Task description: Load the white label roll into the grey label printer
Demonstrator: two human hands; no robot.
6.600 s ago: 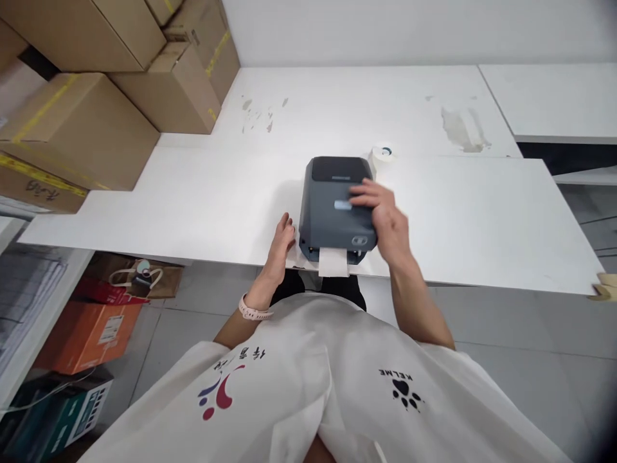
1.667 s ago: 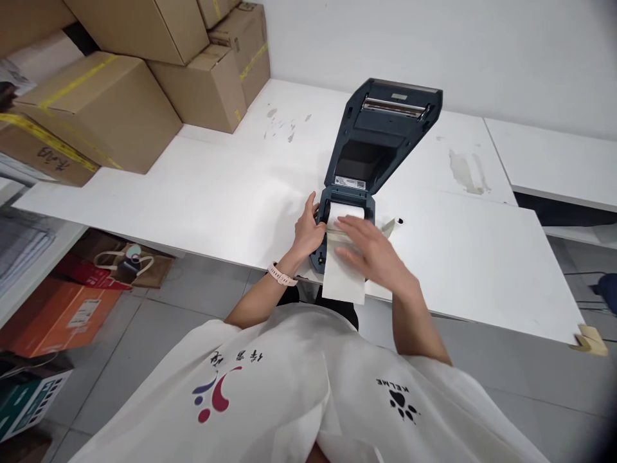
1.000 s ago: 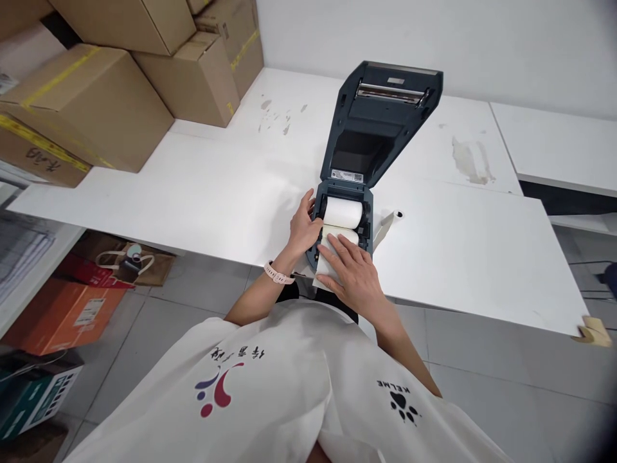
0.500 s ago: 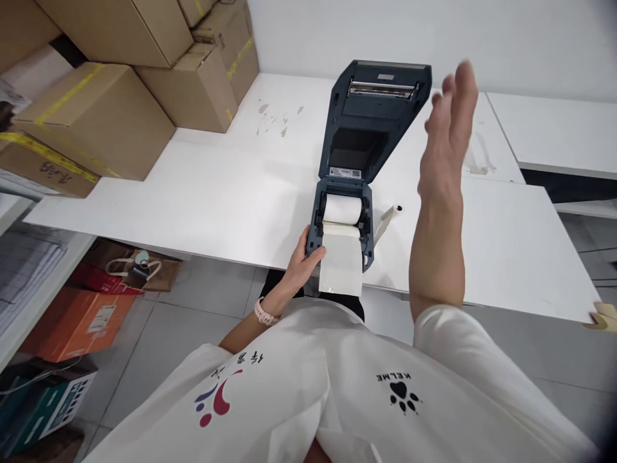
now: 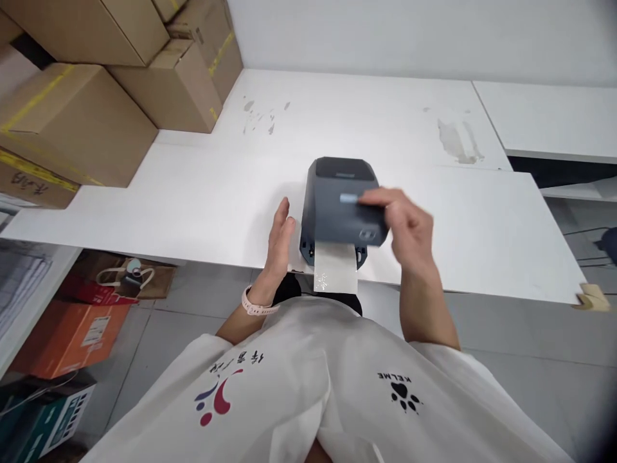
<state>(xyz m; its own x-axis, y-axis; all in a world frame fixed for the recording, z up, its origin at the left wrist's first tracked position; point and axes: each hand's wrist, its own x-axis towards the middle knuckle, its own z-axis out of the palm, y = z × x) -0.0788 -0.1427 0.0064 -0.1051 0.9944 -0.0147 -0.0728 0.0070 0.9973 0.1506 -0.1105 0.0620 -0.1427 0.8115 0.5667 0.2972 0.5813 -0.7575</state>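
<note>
A dark grey label printer (image 5: 304, 249) stands at the front edge of the white table, its lid (image 5: 337, 215) swung down but still a little raised over the base. My right hand (image 5: 407, 225) grips the lid at its right front side, with a finger lying across the top near a pale light. The lid is slightly blurred. From under it a strip of white label paper (image 5: 335, 270) hangs past the table edge. My left hand (image 5: 279, 241) is open beside the printer's left side, apart from it, palm towards it. The paper roll inside is hidden by the lid.
Cardboard boxes (image 5: 77, 122) are stacked on the left of the white table (image 5: 207, 212). An orange box (image 5: 72, 334) and a green box (image 5: 53, 418) are on the floor at left. A tan piece (image 5: 592, 297) sticks out at the table's right corner.
The printer's lid came down from standing upright to nearly closed. My right hand moved from the raised position onto the lid. My left hand let go of the printer's side.
</note>
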